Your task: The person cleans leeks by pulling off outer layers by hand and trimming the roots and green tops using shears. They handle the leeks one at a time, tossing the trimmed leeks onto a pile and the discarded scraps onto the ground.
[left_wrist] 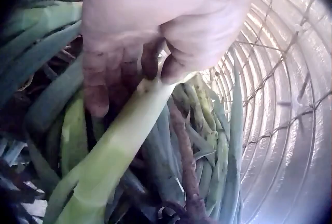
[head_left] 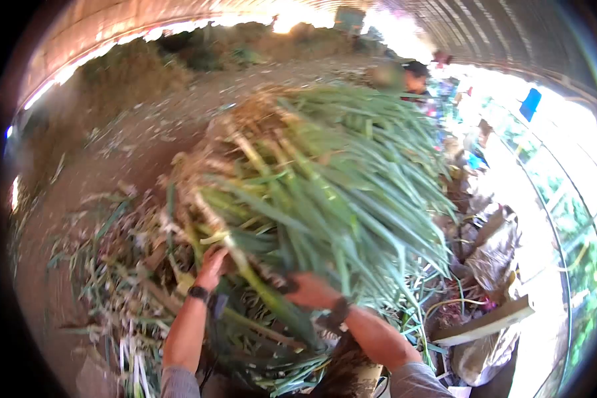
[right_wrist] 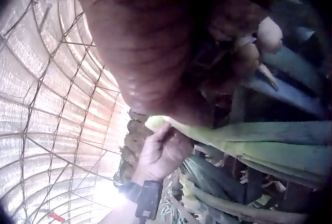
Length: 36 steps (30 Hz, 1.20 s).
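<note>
In the head view my left hand point(head_left: 212, 267) is at the near edge of a big heap of green onions point(head_left: 351, 179). It pinches one large green onion point(left_wrist: 122, 138) between thumb and fingertips near its pale end, as the left wrist view shows. The stalk slants down toward its green leaves. My right hand point(head_left: 314, 290), blurred, is beside the same stalk farther along. In the right wrist view that right hand point(right_wrist: 150, 42) is dark and overlaps the stalk, its fingertips partly in shadow; I cannot tell whether they grip it.
Cut leaves and peelings point(head_left: 132, 278) litter the ground on the left. A wooden board point(head_left: 484, 322) and crumpled plastic bags point(head_left: 494, 252) lie to the right. Behind the heap is another person point(head_left: 414, 79). A curved ribbed roof point(head_left: 484, 33) arches over, with a mesh wall point(head_left: 564, 212) at right.
</note>
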Available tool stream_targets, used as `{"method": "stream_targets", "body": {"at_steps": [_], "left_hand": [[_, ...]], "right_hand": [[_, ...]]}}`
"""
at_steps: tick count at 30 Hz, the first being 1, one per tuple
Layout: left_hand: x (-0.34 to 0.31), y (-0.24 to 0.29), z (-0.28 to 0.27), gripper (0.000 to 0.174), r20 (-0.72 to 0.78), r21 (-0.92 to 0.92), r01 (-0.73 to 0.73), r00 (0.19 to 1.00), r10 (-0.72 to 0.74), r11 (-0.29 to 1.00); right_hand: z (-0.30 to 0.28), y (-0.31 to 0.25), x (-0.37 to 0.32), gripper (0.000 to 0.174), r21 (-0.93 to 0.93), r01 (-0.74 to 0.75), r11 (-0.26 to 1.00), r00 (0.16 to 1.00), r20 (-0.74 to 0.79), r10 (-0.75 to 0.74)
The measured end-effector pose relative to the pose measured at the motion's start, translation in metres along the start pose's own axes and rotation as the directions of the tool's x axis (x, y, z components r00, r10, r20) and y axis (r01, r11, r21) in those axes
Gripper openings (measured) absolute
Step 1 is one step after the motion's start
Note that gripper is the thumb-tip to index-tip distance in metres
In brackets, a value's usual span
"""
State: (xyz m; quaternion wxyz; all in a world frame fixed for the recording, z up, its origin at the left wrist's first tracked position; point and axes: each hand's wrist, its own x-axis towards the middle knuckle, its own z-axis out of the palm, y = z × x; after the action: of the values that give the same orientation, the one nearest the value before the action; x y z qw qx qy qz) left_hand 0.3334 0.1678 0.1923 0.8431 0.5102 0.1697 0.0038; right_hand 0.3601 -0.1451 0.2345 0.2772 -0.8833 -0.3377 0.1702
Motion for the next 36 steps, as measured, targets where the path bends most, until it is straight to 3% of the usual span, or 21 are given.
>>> {"method": "stream_targets", "body": {"at_steps": [3, 4, 6, 8, 9, 12, 14, 15, 16, 17, 18, 19, 22, 24, 25, 27, 30, 31, 32, 35, 36], "left_hand": [[0.032, -0.042, -0.030, 0.029, -0.054, 0.062, -0.146, 0.987, 0.150, 0.987], [0.046, -0.054, -0.039, 0.029, -0.058, 0.135, -0.189, 0.978, 0.198, 0.973], [0.062, -0.070, -0.038, 0.038, -0.249, 0.251, -0.193, 0.934, 0.256, 0.949], [0.032, -0.040, -0.008, 0.041, -0.177, 0.224, -0.179, 0.959, 0.220, 0.958], [0.018, -0.025, -0.001, 0.044, -0.092, 0.179, -0.085, 0.990, 0.103, 0.980], [0.003, -0.011, 0.016, 0.043, -0.159, 0.146, -0.061, 0.984, 0.085, 0.987], [0.004, -0.016, 0.020, 0.038, -0.254, 0.374, -0.184, 0.922, 0.291, 0.909], [0.001, -0.014, 0.018, 0.039, -0.188, 0.320, -0.197, 0.945, 0.266, 0.927], [0.020, -0.030, 0.003, 0.035, -0.122, 0.389, -0.307, 0.918, 0.378, 0.869], [0.025, -0.034, -0.003, 0.031, -0.142, 0.441, -0.283, 0.915, 0.378, 0.852], [0.024, -0.031, 0.006, 0.029, -0.150, 0.542, -0.328, 0.868, 0.473, 0.774], [0.026, -0.025, 0.005, 0.032, -0.137, 0.715, -0.277, 0.845, 0.517, 0.642], [0.025, -0.017, 0.006, 0.038, -0.093, 0.758, -0.269, 0.857, 0.506, 0.595], [0.033, -0.016, 0.008, 0.041, -0.168, 0.652, -0.218, 0.892, 0.419, 0.726], [0.038, -0.018, 0.009, 0.041, -0.166, 0.651, -0.222, 0.891, 0.422, 0.726], [0.049, -0.022, 0.011, 0.045, -0.151, 0.764, -0.381, 0.680, 0.717, 0.521], [0.066, -0.020, 0.005, 0.046, -0.195, 0.674, -0.397, 0.718, 0.668, 0.623], [0.070, -0.015, 0.002, 0.044, -0.209, 0.715, -0.293, 0.777, 0.594, 0.635], [0.072, -0.014, 0.000, 0.044, -0.213, 0.714, -0.294, 0.774, 0.596, 0.636], [0.048, 0.011, 0.014, 0.039, -0.263, 0.815, -0.103, 0.811, 0.523, 0.570], [0.049, 0.010, 0.005, 0.038, -0.225, 0.669, -0.189, 0.870, 0.438, 0.718]], "right_hand": [[-0.008, -0.015, -0.009, 0.039, -0.189, -0.092, 0.978, 0.994, -0.083, 0.078], [-0.009, -0.019, -0.012, 0.039, -0.190, -0.055, 0.980, 0.993, -0.117, 0.033], [-0.005, -0.016, -0.009, 0.040, -0.162, 0.049, 0.986, 0.992, -0.103, -0.066], [0.003, -0.004, -0.005, 0.042, -0.163, 0.022, 0.986, 0.984, -0.170, -0.050], [-0.004, -0.016, -0.006, 0.043, -0.137, -0.010, 0.990, 0.987, -0.158, -0.012], [-0.001, -0.022, -0.002, 0.044, -0.078, -0.046, 0.996, 0.973, -0.227, 0.027], [0.004, -0.022, 0.002, 0.045, -0.053, -0.075, 0.996, 0.954, -0.293, 0.056], [0.006, -0.019, 0.003, 0.046, -0.104, -0.042, 0.994, 0.982, -0.189, 0.022], [0.004, -0.015, 0.004, 0.048, -0.156, -0.014, 0.988, 0.996, -0.093, 0.000], [0.010, -0.012, 0.001, 0.048, -0.155, 0.016, 0.988, 0.988, -0.149, -0.040], [0.013, -0.010, 0.001, 0.049, -0.162, 0.051, 0.985, 0.976, -0.199, -0.084], [0.003, -0.018, -0.001, 0.050, -0.112, -0.004, 0.994, 0.983, -0.183, -0.017], [-0.005, -0.017, 0.001, 0.049, -0.066, -0.049, 0.997, 0.987, -0.156, 0.038], [-0.002, -0.013, -0.001, 0.049, -0.071, -0.028, 0.997, 0.991, -0.134, 0.019], [-0.001, -0.014, -0.002, 0.048, -0.059, -0.002, 0.998, 0.988, -0.157, -0.007], [0.000, -0.015, -0.004, 0.046, -0.052, 0.044, 0.998, 0.977, -0.208, -0.054], [-0.002, -0.016, -0.010, 0.047, -0.078, 0.037, 0.996, 0.976, -0.210, -0.053], [-0.003, -0.015, -0.010, 0.047, -0.082, 0.039, 0.996, 0.977, -0.208, -0.056], [-0.004, -0.014, -0.010, 0.047, -0.089, 0.038, 0.995, 0.980, -0.190, -0.055], [-0.004, -0.009, -0.010, 0.051, -0.037, 0.015, 0.999, 0.989, -0.145, -0.020], [-0.004, -0.004, -0.009, 0.056, 0.018, -0.009, 1.000, 0.993, -0.119, 0.011]]}}
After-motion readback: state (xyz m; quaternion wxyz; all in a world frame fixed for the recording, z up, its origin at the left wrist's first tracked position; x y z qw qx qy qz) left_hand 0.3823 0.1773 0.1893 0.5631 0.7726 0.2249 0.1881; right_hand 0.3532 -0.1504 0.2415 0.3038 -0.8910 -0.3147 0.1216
